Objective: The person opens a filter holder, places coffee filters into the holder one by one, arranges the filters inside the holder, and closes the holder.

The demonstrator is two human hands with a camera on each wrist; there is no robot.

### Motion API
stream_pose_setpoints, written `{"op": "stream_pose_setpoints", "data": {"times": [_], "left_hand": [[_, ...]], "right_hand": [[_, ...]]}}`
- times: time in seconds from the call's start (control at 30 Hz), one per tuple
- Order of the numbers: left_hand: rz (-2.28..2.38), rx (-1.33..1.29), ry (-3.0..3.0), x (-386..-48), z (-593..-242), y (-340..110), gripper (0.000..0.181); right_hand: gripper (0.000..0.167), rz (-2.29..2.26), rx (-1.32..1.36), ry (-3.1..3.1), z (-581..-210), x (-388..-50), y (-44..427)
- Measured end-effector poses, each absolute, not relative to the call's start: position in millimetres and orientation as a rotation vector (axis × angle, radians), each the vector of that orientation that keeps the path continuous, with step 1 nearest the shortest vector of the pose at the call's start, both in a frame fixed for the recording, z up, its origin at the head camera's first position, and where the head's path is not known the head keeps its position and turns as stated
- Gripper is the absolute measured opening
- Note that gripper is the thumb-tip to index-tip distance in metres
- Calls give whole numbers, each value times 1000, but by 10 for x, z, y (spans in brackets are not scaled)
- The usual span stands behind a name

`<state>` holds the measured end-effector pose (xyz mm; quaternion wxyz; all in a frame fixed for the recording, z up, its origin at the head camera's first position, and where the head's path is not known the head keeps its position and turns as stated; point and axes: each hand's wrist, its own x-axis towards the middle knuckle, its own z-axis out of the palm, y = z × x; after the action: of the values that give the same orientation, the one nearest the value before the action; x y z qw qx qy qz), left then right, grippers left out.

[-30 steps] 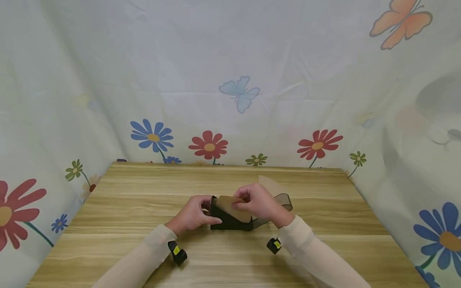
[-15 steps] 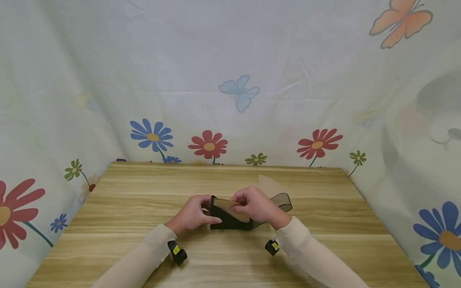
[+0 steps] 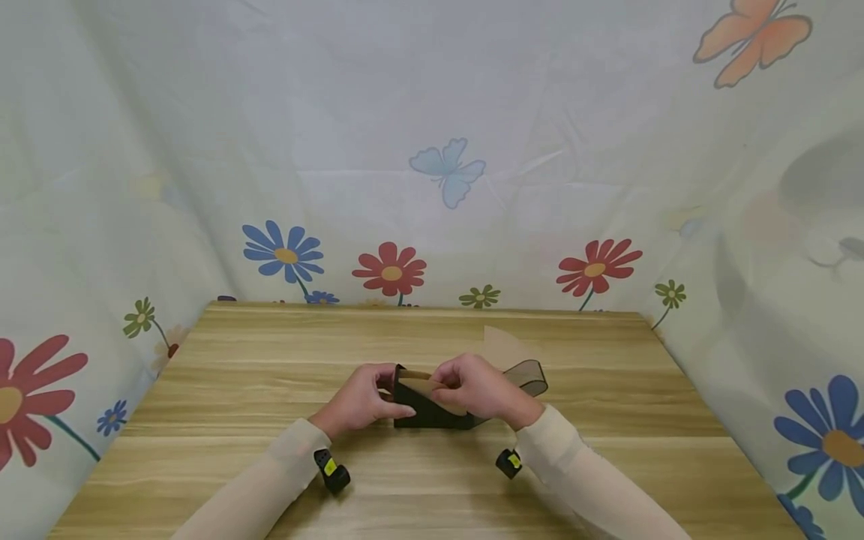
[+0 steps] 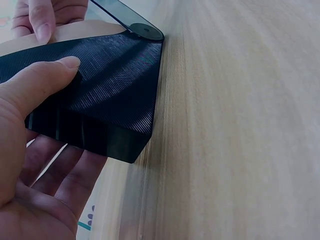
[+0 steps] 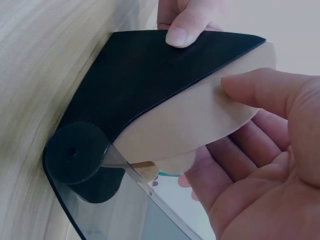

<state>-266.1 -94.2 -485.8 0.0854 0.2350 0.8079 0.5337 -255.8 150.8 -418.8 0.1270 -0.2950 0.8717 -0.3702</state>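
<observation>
A black ribbed holder [image 3: 427, 414] stands on the table with its clear hinged lid [image 3: 529, 375] swung out to the right. My left hand [image 3: 364, 397] grips the holder's left end, thumb on its near face [image 4: 100, 85] and fingers beneath in the left wrist view. Tan paper-like sheets [image 5: 185, 120] sit partly inside, their rounded edges above the slanted rim. My right hand [image 3: 475, 386] pinches these sheets between thumb and fingers. In the right wrist view the round hinge [image 5: 75, 152] shows at the holder's corner. How deep the sheets reach is hidden.
The wooden table [image 3: 283, 337] extends around both hands. Behind the right hand lies a pale tan piece [image 3: 502, 345], partly hidden. A flowered curtain [image 3: 445, 90] hangs along the back and sides. Small black devices [image 3: 332, 472] are strapped at the wrists.
The tan sheets have gone lower into the black holder, and my right hand has shifted slightly left and down with them. My left hand keeps its grip.
</observation>
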Motion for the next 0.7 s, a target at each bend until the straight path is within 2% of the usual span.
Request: {"op": "stream_pose_setpoints", "data": {"times": [0.57, 0.7], "left_hand": [[1579, 680, 2415, -2643, -4802, -928, 29], [1573, 680, 2415, -2697, -4883, -945, 32]], "right_hand": [[10, -962, -878, 2549, -4201, -2540, 1479], [11, -950, -878, 2549, -4197, -2532, 1478]]}}
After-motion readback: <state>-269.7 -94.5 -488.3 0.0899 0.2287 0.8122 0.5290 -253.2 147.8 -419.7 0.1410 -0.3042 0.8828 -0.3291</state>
